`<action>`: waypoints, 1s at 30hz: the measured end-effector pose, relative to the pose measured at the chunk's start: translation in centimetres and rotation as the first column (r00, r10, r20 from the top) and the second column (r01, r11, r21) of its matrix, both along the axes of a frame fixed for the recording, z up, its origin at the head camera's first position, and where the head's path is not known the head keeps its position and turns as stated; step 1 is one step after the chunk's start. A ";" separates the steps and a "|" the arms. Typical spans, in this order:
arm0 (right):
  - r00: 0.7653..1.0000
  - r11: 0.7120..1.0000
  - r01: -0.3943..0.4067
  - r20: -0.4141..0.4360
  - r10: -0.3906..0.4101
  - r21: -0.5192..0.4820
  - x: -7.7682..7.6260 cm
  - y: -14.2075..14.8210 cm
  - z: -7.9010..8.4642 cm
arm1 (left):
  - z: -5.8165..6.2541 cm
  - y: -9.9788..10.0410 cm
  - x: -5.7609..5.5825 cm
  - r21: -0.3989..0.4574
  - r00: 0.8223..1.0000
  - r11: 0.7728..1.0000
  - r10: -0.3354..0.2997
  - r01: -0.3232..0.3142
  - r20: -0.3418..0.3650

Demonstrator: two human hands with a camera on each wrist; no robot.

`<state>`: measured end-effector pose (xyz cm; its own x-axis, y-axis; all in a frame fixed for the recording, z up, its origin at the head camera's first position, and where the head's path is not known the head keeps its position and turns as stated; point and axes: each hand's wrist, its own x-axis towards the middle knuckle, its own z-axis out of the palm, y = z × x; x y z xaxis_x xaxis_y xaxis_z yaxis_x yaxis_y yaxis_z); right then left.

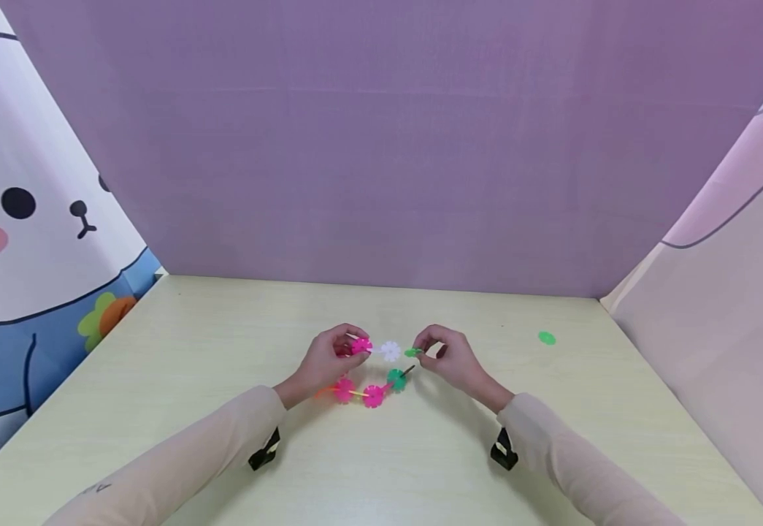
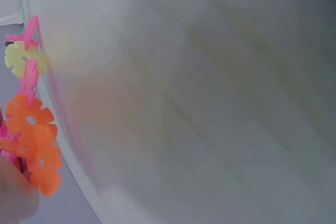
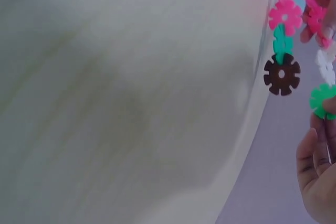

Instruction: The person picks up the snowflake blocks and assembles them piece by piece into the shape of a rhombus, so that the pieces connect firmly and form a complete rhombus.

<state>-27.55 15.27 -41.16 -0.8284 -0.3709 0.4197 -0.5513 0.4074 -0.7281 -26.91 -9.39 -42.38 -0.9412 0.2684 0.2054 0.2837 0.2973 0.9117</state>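
Note:
My left hand [image 1: 328, 361] pinches a pink snowflake disc [image 1: 361, 345] in a chain of notched plastic discs. A white disc [image 1: 390, 351] sticks out from this pink one toward the right. Between the right hand's [image 1: 458, 359] thumb and fingers is a bright green disc [image 1: 412, 352], a small gap from the white disc in the head view. The chain's other end hangs nearer me, with pink discs [image 1: 373, 396], a teal-green disc [image 1: 396, 379] and a brown disc [image 3: 282, 74] at its tip. Orange discs [image 2: 43, 163] show beside the left hand in the left wrist view.
A loose green disc [image 1: 547, 338] lies on the pale wooden table [image 1: 236, 321], off to the right. A purple cloth backdrop [image 1: 381, 146] rises behind the table. Cartoon-printed cloth [image 1: 46, 292] hangs at the left, and a pale printed panel [image 1: 716, 314] at the right.

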 end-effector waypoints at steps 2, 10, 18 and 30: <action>1.000 1.000 -0.003 -0.021 0.003 0.000 0.0 -0.2 -0.1 | 0.0 0.0 0.0 0.002 1.000 1.000 -0.002 0.002 0.000; 0.998 1.000 0.010 -0.064 -0.010 0.004 0.1 -0.7 -0.1 | 0.1 0.0 0.0 0.004 1.000 1.000 -0.001 0.001 0.002; 0.993 0.999 0.021 -0.119 -0.017 0.026 0.1 -1.0 -0.6 | 0.1 -0.1 0.1 0.005 1.000 1.000 0.010 -0.010 0.028; 0.988 0.998 0.034 -0.154 -0.025 0.052 0.2 -1.2 -0.7 | 1.0 0.2 0.7 0.006 0.999 1.000 0.017 -0.017 0.043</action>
<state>-27.32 14.03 -41.88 -0.7667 -0.3730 0.5226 -0.6419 0.4619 -0.6121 -26.23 -9.20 -41.34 -0.9537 0.2510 0.1658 0.2388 0.2962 0.9248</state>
